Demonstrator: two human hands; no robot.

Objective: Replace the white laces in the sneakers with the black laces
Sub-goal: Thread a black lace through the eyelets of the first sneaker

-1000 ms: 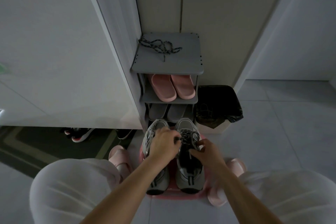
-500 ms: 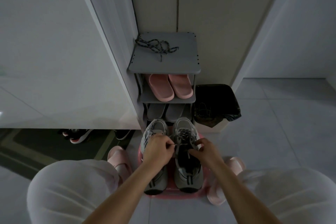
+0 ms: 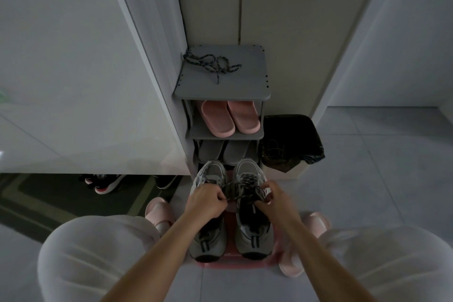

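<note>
Left hand (image 3: 206,201) and right hand (image 3: 278,200) fingers both pinching the black lace (image 3: 241,190), stretched crosswise over the sneaker (image 3: 253,225); each hand's equally close. Spare lace (image 3: 212,66) sits at the shelf's (image 3: 245,81) far-left corner.

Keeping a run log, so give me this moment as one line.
step: lacing right sneaker | left hand: pinches dark lace | right hand: pinches dark lace | spare lace: on shoe rack top

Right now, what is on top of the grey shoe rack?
One loose dark patterned lace on the rack's top board. Whether a second lies tangled within cannot be told.
</note>
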